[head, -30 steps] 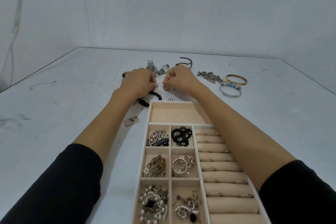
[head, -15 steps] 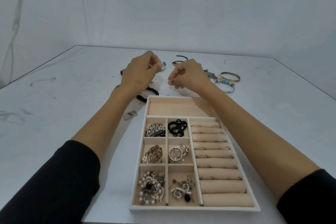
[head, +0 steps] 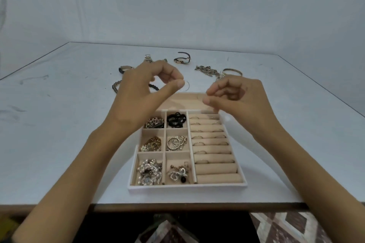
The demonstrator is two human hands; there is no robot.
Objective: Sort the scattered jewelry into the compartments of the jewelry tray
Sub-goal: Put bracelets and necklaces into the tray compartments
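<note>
— What sits nearest?

— The jewelry tray, close to the near edge of the white table. Its six small pockets on the left all hold pieces. There is a pearl-and-silver cluster in the nearest left one, silver hoops in the middle row and black bands in the far row. The right side is a column of ring rolls with several rings tucked between them.

— And the hands?

— Both hover over the tray's far end, above the long far compartment, apart from each other. The left hand pinches a thin wire hoop between thumb and forefinger. The hoop is in the air, about over the tray's far rim.

— Does the other hand grip it too?

— No, the right hand is clear of the hoop. Its fingers are curled, with thumb and forefinger tips close together. I cannot tell whether something tiny is caught between them.

— What lies beyond?

— Loose pieces on the table. A black bead bracelet is partly hidden behind the left hand, and a brown bead bracelet lies to its left. Further back are a metal watch and a dark-strapped watch. On the far right are a heap of metal links and a gold bangle.
</note>
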